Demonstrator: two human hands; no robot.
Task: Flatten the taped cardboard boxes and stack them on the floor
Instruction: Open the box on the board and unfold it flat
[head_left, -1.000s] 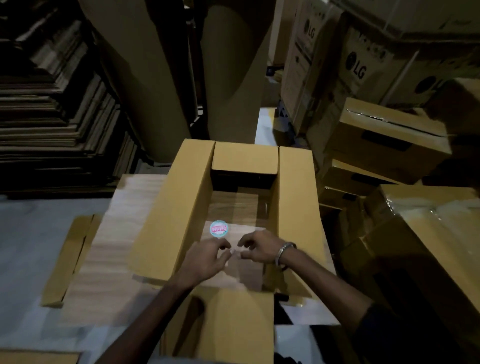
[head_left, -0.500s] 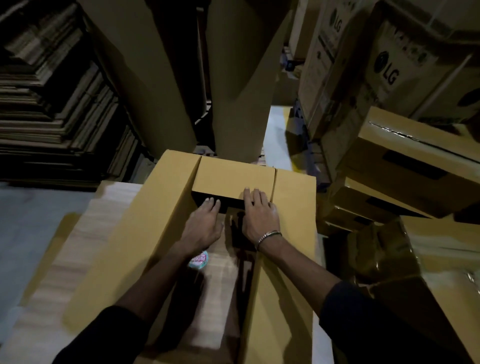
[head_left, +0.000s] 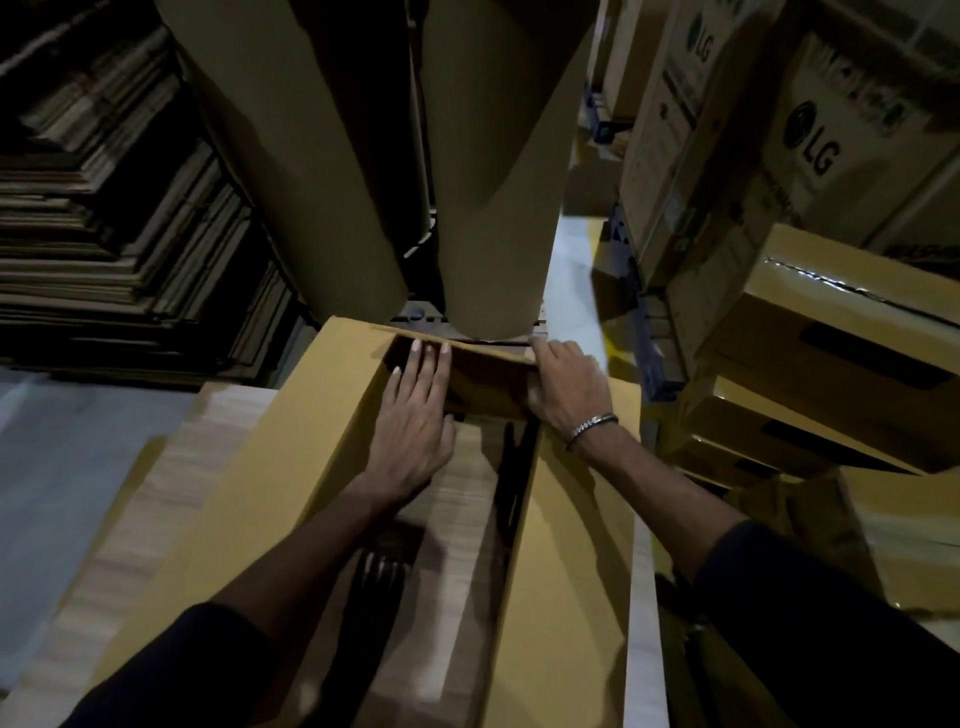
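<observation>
From the head camera, an open cardboard box (head_left: 332, 467) fills the lower middle of the frame, its long side flaps spread out to left and right and its inside open to pale wood-grain sheets (head_left: 171, 478) beneath it. Both arms reach in from the bottom edge. The left hand (head_left: 415, 421) lies just left of centre with its fingers straight and together, the fingertips pressing on the box's far end flap (head_left: 488, 374). The right hand (head_left: 569, 382), a metal bracelet (head_left: 589, 428) on its wrist, has its fingers curled over the right corner of that same flap, gripping it.

Two tall brown paper rolls (head_left: 498, 171) stand upright at top centre, nearly touching the far edge of the box. Stacks of flattened cardboard (head_left: 119, 234) fill the upper left. Printed cartons (head_left: 810, 135) and taped boxes (head_left: 831, 332) are piled along the right side.

The step in hand looks like pushing the end flap outward so the box can collapse. The risk is that the flap, pushed away, meets the rolls and jams before it folds. With one hand pressing flat and the other gripping a corner, uneven force could also tear the flap or skew the box. The box may slide on the smooth sheets under it.
</observation>
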